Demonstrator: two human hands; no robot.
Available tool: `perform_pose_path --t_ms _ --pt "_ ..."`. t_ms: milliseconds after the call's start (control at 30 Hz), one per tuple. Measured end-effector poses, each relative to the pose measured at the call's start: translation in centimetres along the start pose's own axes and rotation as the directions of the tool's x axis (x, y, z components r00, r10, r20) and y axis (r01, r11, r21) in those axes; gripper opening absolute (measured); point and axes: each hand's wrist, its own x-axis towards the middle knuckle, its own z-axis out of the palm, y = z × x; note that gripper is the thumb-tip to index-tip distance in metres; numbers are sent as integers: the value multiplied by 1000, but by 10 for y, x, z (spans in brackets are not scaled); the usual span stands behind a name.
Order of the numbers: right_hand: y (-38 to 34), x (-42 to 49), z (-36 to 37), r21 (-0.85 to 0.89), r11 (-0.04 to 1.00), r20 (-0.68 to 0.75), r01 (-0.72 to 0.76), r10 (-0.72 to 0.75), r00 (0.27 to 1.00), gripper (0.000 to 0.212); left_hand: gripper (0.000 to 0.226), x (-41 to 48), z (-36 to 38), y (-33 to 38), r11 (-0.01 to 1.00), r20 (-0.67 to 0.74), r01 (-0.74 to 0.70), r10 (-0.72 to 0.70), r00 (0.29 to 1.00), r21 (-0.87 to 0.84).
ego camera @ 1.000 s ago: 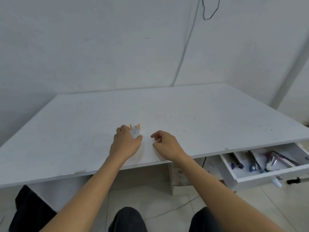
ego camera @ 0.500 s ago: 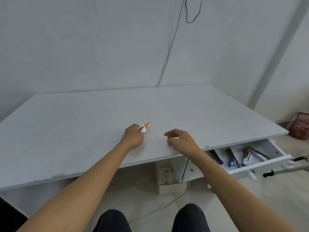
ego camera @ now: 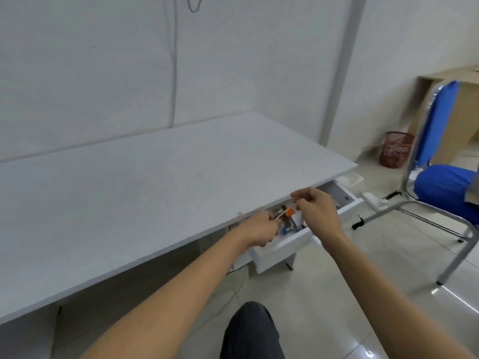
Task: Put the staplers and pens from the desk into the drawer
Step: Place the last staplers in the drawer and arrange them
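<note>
My left hand (ego camera: 260, 230) is over the open white drawer (ego camera: 282, 246), closed on orange-capped pens (ego camera: 285, 213) whose tips point right into the drawer. My right hand (ego camera: 320, 212) hovers just right of them above the drawer, fingers curled with thumb and forefinger pinched; nothing shows in it. Blue and dark stationery (ego camera: 287, 228) lies inside the drawer, partly hidden by both hands. The white desk top (ego camera: 134, 193) carries no objects in view.
A blue chair with a chrome frame (ego camera: 445, 187) stands to the right, close to the drawer. A red mesh bin (ego camera: 395, 149) sits by the wall. A white power strip (ego camera: 374, 200) lies on the tiled floor. My knee (ego camera: 251, 330) is below.
My left hand lifted the orange-capped pens off the desk and carried them right to the open drawer. My right hand moved there too. The view swung right, revealing the chair.
</note>
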Motion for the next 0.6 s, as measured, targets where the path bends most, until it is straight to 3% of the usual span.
perform_pose_path --t_ms 67,133,233,400,600 --pt "12 2 -15 -11 1000 -20 -13 13 1000 27 16 13 17 2 983 -14 22 -20 1000 180" --pt "25 7 -30 -20 999 -34 -29 28 999 27 25 28 33 4 965 -52 55 -43 998 257" --pt "36 12 -39 -19 999 -28 -36 36 999 27 35 47 44 1 968 -125 117 -91 988 220" --pt "44 22 -35 -92 995 21 -24 26 999 27 16 70 47 10 987 -214 158 -147 966 37" --pt "51 27 -29 -111 994 42 -27 32 999 27 7 69 48 8 993 -229 78 -56 972 89"
